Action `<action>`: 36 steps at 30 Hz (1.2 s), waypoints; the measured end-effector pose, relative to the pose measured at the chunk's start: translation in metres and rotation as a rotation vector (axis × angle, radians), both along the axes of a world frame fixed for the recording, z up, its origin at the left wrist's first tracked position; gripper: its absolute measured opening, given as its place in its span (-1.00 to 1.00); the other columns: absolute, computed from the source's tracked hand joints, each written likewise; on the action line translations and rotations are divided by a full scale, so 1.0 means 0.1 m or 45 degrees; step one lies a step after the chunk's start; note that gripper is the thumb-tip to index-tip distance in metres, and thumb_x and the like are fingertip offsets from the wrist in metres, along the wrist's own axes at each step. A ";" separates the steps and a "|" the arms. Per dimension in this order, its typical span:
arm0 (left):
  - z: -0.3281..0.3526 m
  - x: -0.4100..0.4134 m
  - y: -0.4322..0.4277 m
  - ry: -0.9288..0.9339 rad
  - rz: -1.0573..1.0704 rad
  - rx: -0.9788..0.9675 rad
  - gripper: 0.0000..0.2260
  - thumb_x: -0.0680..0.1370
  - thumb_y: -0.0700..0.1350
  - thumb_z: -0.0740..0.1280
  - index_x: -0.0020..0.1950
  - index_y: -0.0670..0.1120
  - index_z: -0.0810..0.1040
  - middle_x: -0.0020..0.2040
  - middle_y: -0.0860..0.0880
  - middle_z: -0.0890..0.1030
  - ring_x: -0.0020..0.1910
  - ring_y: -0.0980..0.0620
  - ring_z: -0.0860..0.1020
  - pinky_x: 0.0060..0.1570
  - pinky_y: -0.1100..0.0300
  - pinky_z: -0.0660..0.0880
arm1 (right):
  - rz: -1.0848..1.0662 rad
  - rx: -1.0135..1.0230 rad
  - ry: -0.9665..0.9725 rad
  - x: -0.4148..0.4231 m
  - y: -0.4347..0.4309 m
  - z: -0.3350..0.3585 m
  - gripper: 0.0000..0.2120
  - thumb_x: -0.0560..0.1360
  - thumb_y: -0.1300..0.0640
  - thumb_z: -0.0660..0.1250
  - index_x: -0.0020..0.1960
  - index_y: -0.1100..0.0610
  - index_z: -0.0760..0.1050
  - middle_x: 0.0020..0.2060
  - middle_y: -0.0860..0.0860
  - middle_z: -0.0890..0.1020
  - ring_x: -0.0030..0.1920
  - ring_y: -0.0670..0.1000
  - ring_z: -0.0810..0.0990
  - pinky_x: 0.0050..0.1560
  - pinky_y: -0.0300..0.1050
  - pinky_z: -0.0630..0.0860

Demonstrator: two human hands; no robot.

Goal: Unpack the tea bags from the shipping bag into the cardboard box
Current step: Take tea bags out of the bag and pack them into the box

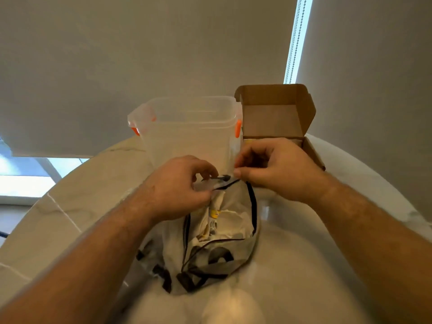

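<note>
A translucent shipping bag [233,256] with black edging and print lies on the round table in front of me. White tea bags [230,222] with yellow tags show through its plastic. My left hand [177,190] pinches the bag's top edge at the left side. My right hand [278,169] pinches the same top edge at the right side. Both hands sit close together at the bag's mouth. The brown cardboard box [275,118] stands behind my right hand with its lid flipped up; its inside is mostly hidden by the hand.
A tall clear plastic container [191,129] with orange clips stands just behind the bag, left of the box. The pale marble table [77,202] curves away on both sides. A wall and window blind rise behind.
</note>
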State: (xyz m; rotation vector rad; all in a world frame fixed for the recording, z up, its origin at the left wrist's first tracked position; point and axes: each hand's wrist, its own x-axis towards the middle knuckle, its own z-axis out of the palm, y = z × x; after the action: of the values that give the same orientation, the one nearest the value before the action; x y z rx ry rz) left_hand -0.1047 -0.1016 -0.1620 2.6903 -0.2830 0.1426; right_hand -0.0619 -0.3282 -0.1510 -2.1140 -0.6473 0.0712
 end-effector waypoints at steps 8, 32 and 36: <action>-0.19 -0.06 0.02 0.011 0.026 -0.228 -0.75 0.53 -0.13 0.48 0.13 0.20 0.66 -0.03 0.25 0.67 -0.06 0.32 0.60 0.01 0.29 0.55 | 0.228 -0.298 0.204 -0.15 0.00 -0.30 -0.83 0.44 0.06 0.58 0.00 -0.09 0.69 -0.09 -0.14 0.73 -0.04 -0.16 0.70 0.09 -0.08 0.68; -0.20 -0.11 -0.11 -0.027 -0.021 -1.054 -0.89 0.53 -0.21 0.48 0.05 -0.17 0.70 -0.08 -0.09 0.75 -0.05 -0.02 0.72 0.06 0.06 0.62 | -0.082 0.480 0.236 -0.15 0.00 -0.31 -0.82 0.52 0.10 0.48 0.12 0.05 0.65 -0.10 0.04 0.74 -0.10 0.01 0.73 -0.03 0.00 0.71; -0.17 -0.09 -0.10 -0.073 0.108 -1.229 -0.90 0.53 -0.16 0.47 0.03 -0.12 0.71 -0.14 -0.05 0.73 -0.21 0.10 0.64 -0.14 0.17 0.55 | 0.121 0.047 0.301 -0.23 0.08 -0.35 -0.81 0.44 -0.01 0.55 0.04 -0.06 0.69 -0.11 -0.13 0.75 -0.08 -0.16 0.72 -0.06 -0.21 0.66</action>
State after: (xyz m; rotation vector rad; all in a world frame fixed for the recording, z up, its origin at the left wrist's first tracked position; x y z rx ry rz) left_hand -0.1140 -0.1116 -0.1791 1.7398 -0.0746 0.2937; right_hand -0.0848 -0.3198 -0.1855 -2.0002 -0.6015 0.3540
